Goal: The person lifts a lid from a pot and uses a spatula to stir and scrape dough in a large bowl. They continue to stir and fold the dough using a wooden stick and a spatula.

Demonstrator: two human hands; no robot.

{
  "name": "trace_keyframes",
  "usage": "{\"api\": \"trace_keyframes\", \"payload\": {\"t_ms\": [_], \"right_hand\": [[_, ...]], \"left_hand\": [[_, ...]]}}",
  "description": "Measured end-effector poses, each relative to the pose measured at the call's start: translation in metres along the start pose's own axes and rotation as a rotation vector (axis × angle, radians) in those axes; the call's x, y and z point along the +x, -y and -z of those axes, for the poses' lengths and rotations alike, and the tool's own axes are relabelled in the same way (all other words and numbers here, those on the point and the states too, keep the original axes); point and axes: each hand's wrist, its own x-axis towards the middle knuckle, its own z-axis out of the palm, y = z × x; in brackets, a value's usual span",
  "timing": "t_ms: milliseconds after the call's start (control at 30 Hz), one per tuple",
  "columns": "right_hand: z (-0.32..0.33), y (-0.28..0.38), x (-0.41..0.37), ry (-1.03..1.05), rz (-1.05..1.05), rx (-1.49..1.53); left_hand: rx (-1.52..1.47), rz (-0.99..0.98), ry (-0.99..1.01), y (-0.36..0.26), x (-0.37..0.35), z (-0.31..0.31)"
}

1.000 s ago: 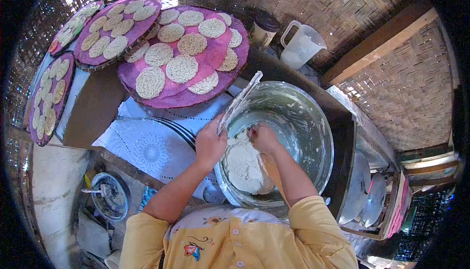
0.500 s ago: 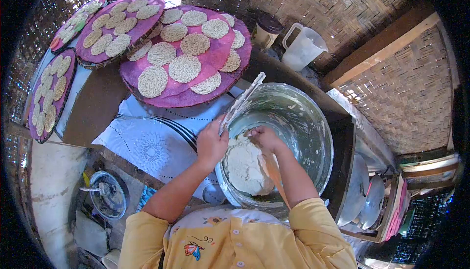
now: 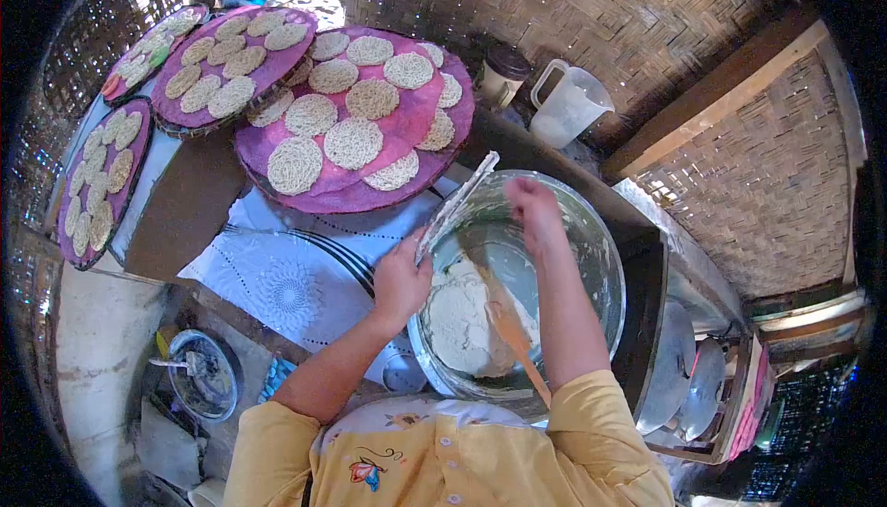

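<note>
My left hand [image 3: 404, 279] grips a flat stick [image 3: 467, 195] coated in white dough, held slanting over the left rim of a large metal pot [image 3: 617, 271]. Inside the pot a mass of white dough [image 3: 459, 318] lies against the left side. A wooden spatula [image 3: 511, 330] leans in it, its handle pointing toward my body. Over the far part of the pot is my right hand [image 3: 534, 211], fingers curled together and raised off the dough. Whatever those fingers hold, if anything, is hidden.
Round trays [image 3: 356, 195] with pink cloth carry several noodle-like discs at the back left. A plastic pitcher [image 3: 575, 105] and a dark-lidded container [image 3: 504, 76] stand behind the pot. A patterned white cloth [image 3: 286, 290] lies left; a basin [image 3: 205, 378] sits lower left.
My right hand has lifted from the dough and moved up and right toward the pot's far side. My left hand still holds the stick in nearly the same place.
</note>
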Motion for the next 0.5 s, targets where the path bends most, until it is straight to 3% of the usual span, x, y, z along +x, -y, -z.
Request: {"api": "trace_keyframes", "payload": {"t_ms": [67,200,300,500], "right_hand": [[-0.004,0.018,0.020,-0.141,0.155,-0.076],[0.001,0.032,0.048,-0.349,0.262,-0.507],[0.001,0.011,0.041,-0.538,0.829,-0.817],[0.005,-0.060,-0.015,0.331,0.463,-0.825]], "left_hand": [[0.009,0.003,-0.002,-0.002,0.000,0.001],[0.012,0.011,-0.005,-0.003,0.000,0.002],[-0.001,0.007,-0.008,-0.002,-0.001,0.001],[0.002,0.010,-0.013,-0.002,-0.001,0.001]]}}
